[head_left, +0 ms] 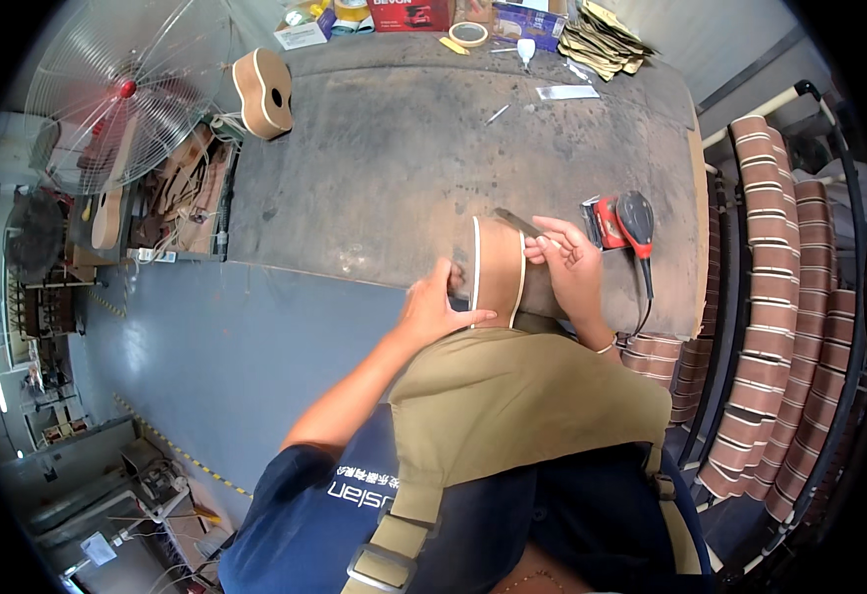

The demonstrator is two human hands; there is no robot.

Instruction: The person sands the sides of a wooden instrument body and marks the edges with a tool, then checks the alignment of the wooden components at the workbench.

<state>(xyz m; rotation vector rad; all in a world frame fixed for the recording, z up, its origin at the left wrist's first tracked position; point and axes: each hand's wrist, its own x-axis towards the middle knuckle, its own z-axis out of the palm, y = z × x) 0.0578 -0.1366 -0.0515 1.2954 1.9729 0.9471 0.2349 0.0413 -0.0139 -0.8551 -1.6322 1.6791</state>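
A wooden instrument body (499,265), probably a ukulele's, stands on edge at the table's near side against my apron (532,396). Its curved brown side faces up, with white binding along both edges. My left hand (435,309) grips it from the left, thumb on the side and fingers partly hidden beyond the edge. In my right hand (574,269), a narrow, flat dark strip like a file or scraper blade (518,224) is pinched between thumb and fingers. The strip slants over the right binding; whether it touches is hard to tell.
A red and black power sander (615,220) with a cord lies right of my right hand. Another small instrument body (263,94) stands at the far left. Along the back are a tape roll (468,35), boxes and a sheet stack (604,42). A fan (126,89) stands left, striped rolls (755,317) right.
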